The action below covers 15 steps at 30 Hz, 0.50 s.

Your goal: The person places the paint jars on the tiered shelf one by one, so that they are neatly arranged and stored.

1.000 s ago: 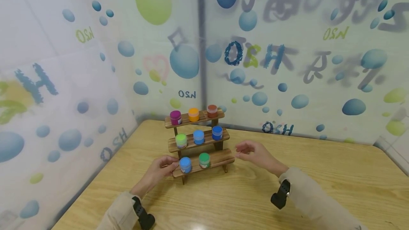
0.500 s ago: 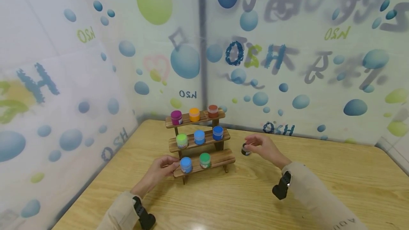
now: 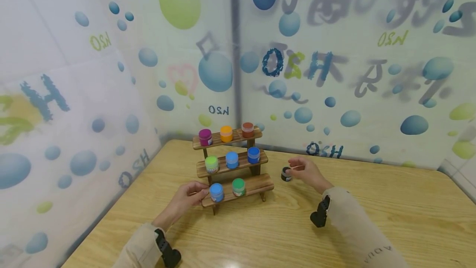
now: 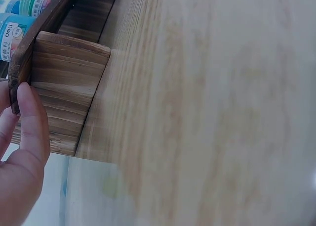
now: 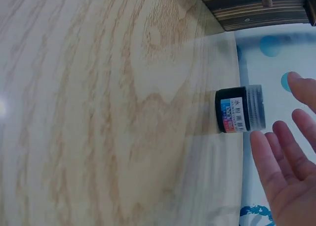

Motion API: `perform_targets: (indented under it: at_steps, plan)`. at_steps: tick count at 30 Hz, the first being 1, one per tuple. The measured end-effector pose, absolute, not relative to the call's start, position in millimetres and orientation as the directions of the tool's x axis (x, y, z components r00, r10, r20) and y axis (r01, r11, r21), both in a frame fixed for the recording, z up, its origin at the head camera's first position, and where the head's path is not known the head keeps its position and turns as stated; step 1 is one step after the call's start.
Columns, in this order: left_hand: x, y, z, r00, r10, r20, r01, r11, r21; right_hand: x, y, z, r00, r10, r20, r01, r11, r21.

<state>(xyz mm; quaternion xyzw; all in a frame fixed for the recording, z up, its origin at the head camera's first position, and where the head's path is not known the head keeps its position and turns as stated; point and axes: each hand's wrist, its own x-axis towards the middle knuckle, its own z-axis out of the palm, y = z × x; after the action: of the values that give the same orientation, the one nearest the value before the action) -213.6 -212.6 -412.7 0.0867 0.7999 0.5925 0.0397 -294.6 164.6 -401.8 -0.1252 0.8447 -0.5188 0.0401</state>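
Observation:
A three-step wooden display stand (image 3: 258, 183) carries several small paint jars. My left hand (image 3: 186, 195) pinches the left end of its lowest step, thumb and fingers on either side of the board (image 4: 22, 63) in the left wrist view. Closest to that hand are a light blue jar (image 3: 216, 192) and a green jar (image 3: 239, 187). To the right of the stand, a black paint jar (image 5: 231, 110) with a clear ridged lid sits upright on the table. My right hand (image 3: 308, 173) is just beside it, fingers spread around the lid's side and holding nothing.
Lime (image 3: 211, 164), mid-blue (image 3: 232, 160) and dark blue (image 3: 253, 155) jars line the middle step. Purple (image 3: 205, 137), orange (image 3: 226, 134) and brown (image 3: 247, 130) jars line the top one. A patterned curtain (image 3: 357, 94) hangs behind the wooden table (image 3: 275, 235).
My right hand has moved right from near the lowest step. The black jar, out of sight at first, now shows on the table, and the fingers have drawn slightly off it. The left hand stays put.

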Motion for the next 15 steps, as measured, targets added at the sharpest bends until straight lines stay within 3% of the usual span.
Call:
perform_targets:
  at_steps: [15]
  plan:
    - [-213.5,-213.1,-413.8,-0.98,0.193,0.039,0.091,0.267,0.959,-301.5,154.2,-416.4,-0.97,-0.242,0.024,-0.142,0.483,-0.864]
